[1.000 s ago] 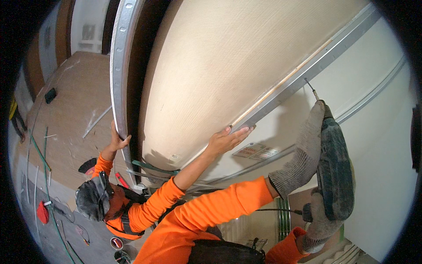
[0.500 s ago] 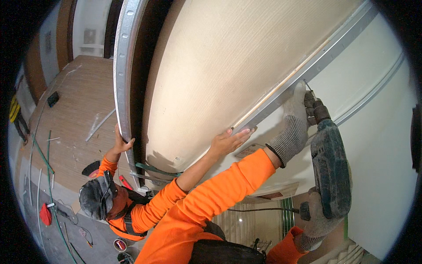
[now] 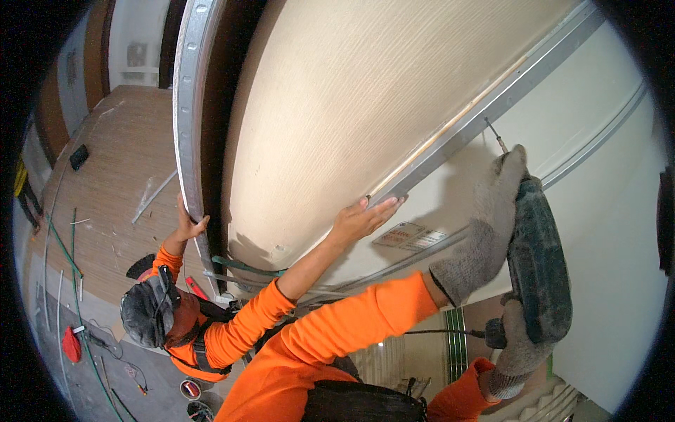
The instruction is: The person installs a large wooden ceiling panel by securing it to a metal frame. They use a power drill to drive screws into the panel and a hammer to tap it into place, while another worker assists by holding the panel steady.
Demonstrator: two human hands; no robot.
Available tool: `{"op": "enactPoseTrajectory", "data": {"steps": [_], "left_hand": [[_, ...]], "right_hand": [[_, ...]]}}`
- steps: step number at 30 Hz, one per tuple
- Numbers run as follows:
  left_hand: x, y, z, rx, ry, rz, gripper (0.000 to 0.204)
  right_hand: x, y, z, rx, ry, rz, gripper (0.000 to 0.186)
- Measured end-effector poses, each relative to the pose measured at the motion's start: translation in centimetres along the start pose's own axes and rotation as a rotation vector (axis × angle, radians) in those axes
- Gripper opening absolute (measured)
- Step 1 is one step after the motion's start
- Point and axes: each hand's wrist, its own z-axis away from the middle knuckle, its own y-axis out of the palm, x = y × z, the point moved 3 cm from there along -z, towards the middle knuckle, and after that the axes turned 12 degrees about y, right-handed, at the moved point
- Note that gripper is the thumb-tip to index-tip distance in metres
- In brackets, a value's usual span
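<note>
A dark, dusty corded power drill [image 3: 541, 260] points upward in front of me, a long thin bit [image 3: 494, 133] in its nose. My gloved left hand [image 3: 498, 218] is wrapped round the drill's front end, partly hiding the chuck. Lower down, my gloved right hand [image 3: 519, 344] grips the handle. The bit's tip reaches the face of a grey metal channel [image 3: 457, 133], which runs diagonally along the edge of a large pale wood-grain panel [image 3: 351, 105]. I cannot tell whether it has gone in.
At left a co-worker in orange [image 3: 176, 316] presses one bare hand [image 3: 362, 221] against the channel and the other on a curved metal-edged panel [image 3: 188, 105]. White panels with a metal strip [image 3: 598, 148] lie to the right. Green hoses [image 3: 74, 260] and cables cross the floor.
The drill and both my hands have shifted slightly right, and my left hand has drawn back from the channel, exposing the bit. The co-worker's hands stay on the panel and channel.
</note>
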Motion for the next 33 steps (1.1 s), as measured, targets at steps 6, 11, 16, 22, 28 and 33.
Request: {"op": "enactPoseTrajectory", "data": {"steps": [6, 11, 16, 22, 28, 33], "left_hand": [[-1.1, 0.5, 2.3, 0.08, -0.047, -0.138, 0.042], [-0.9, 0.3, 1.8, 0.115, -0.081, -0.121, 0.036], [-1.6, 0.5, 2.3, 0.045, 0.051, -0.152, 0.035], [-4.3, 1.1, 5.8, 0.145, 1.467, -0.702, 0.025], [-0.2, 1.9, 3.4, 1.037, 1.45, -0.961, 0.024], [-1.3, 2.2, 2.1, 0.835, 1.643, -0.834, 0.023]], "right_hand": [[1.4, -0.1, -0.7, 0.342, 0.191, -0.195, 0.056], [0.8, -0.5, 0.0, 0.332, 0.227, -0.036, 0.05], [2.2, 0.0, 0.0, 0.299, 0.198, -0.143, 0.044], [1.1, -0.6, -1.5, 0.152, -0.033, 0.077, 0.051], [0.8, -2.7, -1.1, 0.071, 0.278, 0.192, 0.067], [1.0, -2.6, -2.4, 0.064, -0.024, 0.355, 0.074]]}}
